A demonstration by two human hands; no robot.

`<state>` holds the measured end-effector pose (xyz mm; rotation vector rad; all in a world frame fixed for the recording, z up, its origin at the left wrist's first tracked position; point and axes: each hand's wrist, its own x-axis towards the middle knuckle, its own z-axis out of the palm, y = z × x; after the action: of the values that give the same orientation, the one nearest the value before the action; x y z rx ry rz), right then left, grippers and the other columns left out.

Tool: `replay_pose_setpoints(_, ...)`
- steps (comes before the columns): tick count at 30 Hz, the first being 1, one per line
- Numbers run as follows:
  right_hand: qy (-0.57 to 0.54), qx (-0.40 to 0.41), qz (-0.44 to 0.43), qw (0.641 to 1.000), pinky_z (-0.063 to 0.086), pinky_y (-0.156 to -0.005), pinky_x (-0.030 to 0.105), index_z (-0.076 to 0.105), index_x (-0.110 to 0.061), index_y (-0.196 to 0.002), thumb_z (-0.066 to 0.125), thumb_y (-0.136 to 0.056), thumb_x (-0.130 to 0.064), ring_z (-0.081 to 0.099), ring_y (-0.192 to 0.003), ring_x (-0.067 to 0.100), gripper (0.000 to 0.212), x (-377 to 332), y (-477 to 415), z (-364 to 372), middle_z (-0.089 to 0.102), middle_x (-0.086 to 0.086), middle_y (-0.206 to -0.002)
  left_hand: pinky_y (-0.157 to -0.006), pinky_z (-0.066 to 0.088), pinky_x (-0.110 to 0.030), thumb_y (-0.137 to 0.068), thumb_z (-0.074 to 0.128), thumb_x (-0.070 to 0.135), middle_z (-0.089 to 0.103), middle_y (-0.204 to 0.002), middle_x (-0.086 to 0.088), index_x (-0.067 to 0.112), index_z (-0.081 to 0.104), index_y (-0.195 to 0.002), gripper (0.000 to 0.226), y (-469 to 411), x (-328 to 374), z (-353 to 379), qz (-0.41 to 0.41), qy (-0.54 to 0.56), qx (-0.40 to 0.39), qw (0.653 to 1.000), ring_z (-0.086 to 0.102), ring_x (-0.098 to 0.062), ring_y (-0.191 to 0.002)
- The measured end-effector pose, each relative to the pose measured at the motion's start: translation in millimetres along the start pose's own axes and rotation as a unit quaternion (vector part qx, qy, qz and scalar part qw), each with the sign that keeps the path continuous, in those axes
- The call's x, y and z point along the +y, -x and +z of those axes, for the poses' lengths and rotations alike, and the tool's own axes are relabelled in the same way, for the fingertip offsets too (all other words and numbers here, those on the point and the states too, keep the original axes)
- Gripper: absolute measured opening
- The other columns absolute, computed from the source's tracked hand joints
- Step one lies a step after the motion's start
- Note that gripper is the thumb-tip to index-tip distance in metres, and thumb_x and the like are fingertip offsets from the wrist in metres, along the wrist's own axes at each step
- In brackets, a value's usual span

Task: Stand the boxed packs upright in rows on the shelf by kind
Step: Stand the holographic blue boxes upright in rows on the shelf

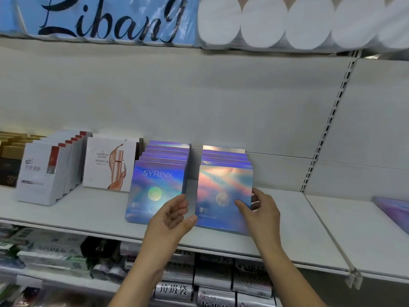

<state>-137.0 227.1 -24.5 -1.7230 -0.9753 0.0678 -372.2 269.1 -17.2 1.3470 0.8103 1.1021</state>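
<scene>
Pinching a glossy, iridescent square pack (pixel 221 185), right hand (pixel 262 214); left hand (pixel 172 216) loosely curled, perhaps touching its edge

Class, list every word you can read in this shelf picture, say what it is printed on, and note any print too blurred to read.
"Libang": blue pack, up top.
"SYRINX": left front box.
"垃圾袋": roll, down below.
"MARUBI": white box, faint.
Small print on the right front box and the red-striped box: too blurred to read.
</scene>
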Motion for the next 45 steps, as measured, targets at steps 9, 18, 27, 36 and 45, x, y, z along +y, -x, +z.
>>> replay_pose_setpoints(9, 0.060, -0.011, -0.010, 0.998, 0.038, -0.062, 0.007, 0.065, -0.022, -0.127, 0.076, -0.090, -0.026, 0.052, -0.078, -0.005, 0.039, -4.7, 5.9, -3.4, 0.053, -0.003, -0.102, -0.089, 0.056, -0.022, -0.062, 0.085, 0.038, 0.076, -0.116, 0.015, 0.038, 0.068, -0.120, 0.060, 0.4, -2.5, -7.4, -0.004, 0.002, -0.005, 1.000, 0.069, -0.003, -0.111)
replay_pose_setpoints(18, 0.007, -0.066, 0.033, 0.997, 0.046, -0.088, 0.021, 0.048, -0.027, -0.147, 0.073, -0.092, -0.038, 0.054, -0.118, 0.008, 0.061, -14.9, 9.0, -31.4, 0.051, -0.012, -0.132, -0.085, 0.052, -0.011, -0.081, 0.083, 0.019, 0.076, -0.119, 0.007, 0.031, 0.067, -0.125, 0.048, 2.9, 10.5, 15.0, 0.044, 0.032, -0.073, 0.996, 0.068, -0.007, -0.113)
replay_pose_setpoints(27, -0.126, 0.007, 0.084, 0.988, 0.047, -0.098, 0.016, 0.049, -0.031, -0.146, 0.070, -0.095, -0.020, 0.056, -0.125, -0.006, 0.056, -0.2, 61.5, -169.8, 0.059, -0.017, -0.139, -0.092, 0.048, -0.008, -0.085, 0.080, 0.028, 0.064, -0.137, 0.013, 0.036, 0.057, -0.132, 0.053, 18.6, -11.0, 146.5, 0.029, 0.046, -0.258, 0.965, 0.060, 0.001, -0.125)
replay_pose_setpoints(36, -0.126, 0.094, 0.122, 0.980, 0.048, -0.105, 0.028, 0.056, -0.038, -0.137, 0.072, -0.094, -0.026, 0.057, -0.127, -0.003, 0.047, 82.7, 93.5, -333.9, 0.062, -0.018, -0.136, -0.084, 0.047, -0.003, -0.097, 0.064, 0.019, 0.065, -0.136, 0.014, 0.031, 0.058, -0.137, 0.042, 81.7, -15.0, 322.3, 0.003, 0.030, -0.347, 0.938, 0.062, 0.006, -0.119)
replay_pose_setpoints(45, -0.122, 0.110, 0.140, 0.976, 0.049, -0.104, 0.027, 0.058, -0.043, -0.130, 0.073, -0.092, -0.030, 0.059, -0.123, -0.003, 0.044, 171.4, 82.2, -499.9, 0.063, -0.017, -0.134, -0.103, 0.046, -0.025, -0.098, 0.067, 0.021, 0.073, -0.120, 0.020, 0.037, 0.067, -0.123, 0.030, 139.9, -14.6, 499.4, -0.041, -0.002, -0.343, 0.938, 0.066, 0.004, -0.112)
